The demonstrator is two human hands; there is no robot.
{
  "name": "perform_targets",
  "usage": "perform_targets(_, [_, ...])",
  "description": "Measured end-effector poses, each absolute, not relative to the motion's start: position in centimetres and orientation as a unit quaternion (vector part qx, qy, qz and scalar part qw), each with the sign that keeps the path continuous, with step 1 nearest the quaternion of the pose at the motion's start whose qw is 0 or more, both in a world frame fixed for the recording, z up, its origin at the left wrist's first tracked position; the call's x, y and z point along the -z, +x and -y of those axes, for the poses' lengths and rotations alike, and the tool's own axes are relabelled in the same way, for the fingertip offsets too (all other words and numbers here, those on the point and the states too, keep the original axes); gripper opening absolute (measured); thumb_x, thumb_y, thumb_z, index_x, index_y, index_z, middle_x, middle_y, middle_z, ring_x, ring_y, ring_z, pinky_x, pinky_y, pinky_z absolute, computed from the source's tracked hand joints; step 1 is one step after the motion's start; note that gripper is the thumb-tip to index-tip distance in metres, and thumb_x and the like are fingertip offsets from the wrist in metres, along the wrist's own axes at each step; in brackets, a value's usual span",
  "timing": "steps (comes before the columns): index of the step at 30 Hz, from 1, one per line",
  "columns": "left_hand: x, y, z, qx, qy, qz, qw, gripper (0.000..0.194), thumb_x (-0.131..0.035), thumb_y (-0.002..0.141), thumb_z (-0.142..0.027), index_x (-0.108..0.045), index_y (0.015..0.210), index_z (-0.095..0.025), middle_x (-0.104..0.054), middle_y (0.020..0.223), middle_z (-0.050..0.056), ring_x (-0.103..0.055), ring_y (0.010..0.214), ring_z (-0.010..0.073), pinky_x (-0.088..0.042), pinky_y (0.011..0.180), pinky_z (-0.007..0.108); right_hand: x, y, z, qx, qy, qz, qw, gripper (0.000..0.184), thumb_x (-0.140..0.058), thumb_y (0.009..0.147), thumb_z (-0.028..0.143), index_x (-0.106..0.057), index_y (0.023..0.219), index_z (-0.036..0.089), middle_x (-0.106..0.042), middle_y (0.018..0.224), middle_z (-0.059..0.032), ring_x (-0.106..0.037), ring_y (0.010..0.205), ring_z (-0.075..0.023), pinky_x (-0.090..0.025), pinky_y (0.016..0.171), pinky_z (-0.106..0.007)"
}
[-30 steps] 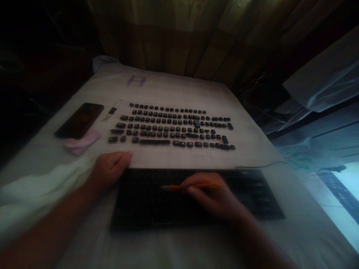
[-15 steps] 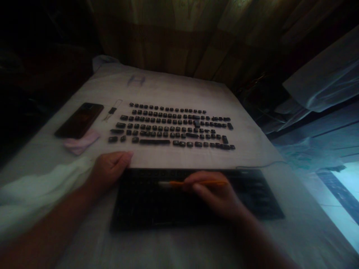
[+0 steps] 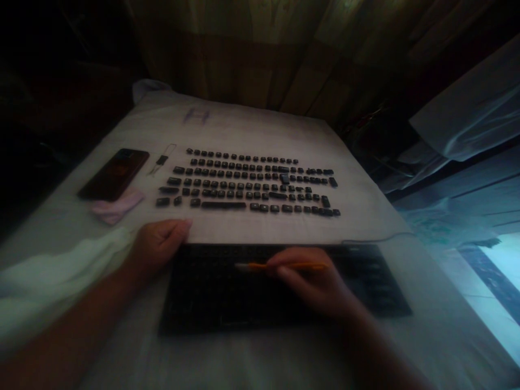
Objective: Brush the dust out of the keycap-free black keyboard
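A slim orange paintbrush (image 3: 254,266) with pale bristles is pinched in my right hand (image 3: 309,276). Its tip points left, over the upper part of a black keyboard (image 3: 260,311) whose keycaps are off. My left hand (image 3: 160,241) is curled closed at the keyboard's upper left corner, thumb toward the right; what its fingers hold, if anything, is hidden. Beyond the keyboard, loose black keycaps (image 3: 231,193) lie in several rows, with the long space bar (image 3: 223,205) in the nearest row. Dim light and blur hide the keyboard's details.
A dark phone (image 3: 114,173) and a pink cloth (image 3: 116,207) lie at left, near a small tool with a wire loop (image 3: 162,160). White cloth (image 3: 60,271) is bunched beside my left forearm. A cable (image 3: 377,240) runs rightward from the keyboard across the pale-covered table (image 3: 260,132).
The paintbrush tip has shifted slightly to the right over the keyboard. My left hand, the keyboard and the rows of keycaps look almost the same.
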State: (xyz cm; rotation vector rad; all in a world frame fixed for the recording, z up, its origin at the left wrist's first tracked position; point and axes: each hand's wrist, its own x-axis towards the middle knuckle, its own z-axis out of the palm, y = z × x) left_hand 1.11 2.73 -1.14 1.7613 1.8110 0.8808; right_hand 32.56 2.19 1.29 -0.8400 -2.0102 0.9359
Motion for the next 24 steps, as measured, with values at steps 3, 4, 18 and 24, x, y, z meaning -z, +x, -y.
perform_targets(3, [1.16, 1.10, -2.77, -0.319, 0.640, -0.660, 0.231, 0.044, -0.045, 0.088, -0.046, -0.046, 0.051, -0.022, -0.043, 0.047, -0.003, -0.044, 0.047, 0.0125, -0.037, 0.050, 0.027, -1.43, 32.59, -2.22, -0.349, -0.316, 0.802, 0.367, 0.013, -0.062, 0.095, 0.018, -0.075, 0.096, 0.021, -0.080, 0.082, -0.0024, -0.077, 0.070, -0.0153, -0.061, 0.065, -0.023])
perform_targets(4, [1.14, 1.12, -2.78, -0.318, 0.640, -0.660, 0.231, 0.044, -0.045, 0.088, -0.046, -0.047, 0.051, -0.022, -0.044, 0.047, -0.003, -0.044, 0.047, 0.0125, -0.037, 0.050, 0.027, -1.47, 32.58, -2.23, -0.343, -0.312, 0.808, 0.364, 0.013, -0.062, 0.095, 0.018, -0.074, 0.096, 0.020, -0.080, 0.082, -0.0024, -0.077, 0.070, -0.0149, -0.061, 0.065, -0.023])
perform_targets(18, [1.12, 1.12, -2.81, -0.309, 0.641, -0.664, 0.231, 0.045, -0.044, 0.088, -0.047, -0.047, 0.051, -0.022, -0.046, 0.048, -0.002, -0.046, 0.047, 0.0131, -0.038, 0.051, 0.027, -1.50, 32.40, -2.16, -0.327, -0.304, 0.827, 0.342, 0.013, -0.060, 0.096, 0.019, -0.073, 0.096, 0.019, -0.080, 0.083, -0.0033, -0.076, 0.072, -0.0143, -0.059, 0.068, -0.022])
perform_targets(24, [0.83, 1.29, -2.79, -0.309, 0.643, -0.664, 0.226, 0.043, -0.044, 0.088, -0.046, -0.048, 0.052, -0.022, -0.047, 0.048, -0.002, -0.047, 0.048, 0.0131, -0.039, 0.052, 0.027, -1.24, 32.31, -1.92, -0.365, -0.329, 0.808, 0.325, 0.013, -0.061, 0.094, 0.019, -0.074, 0.095, 0.021, -0.079, 0.080, -0.0013, -0.075, 0.069, -0.0138, -0.057, 0.064, -0.022])
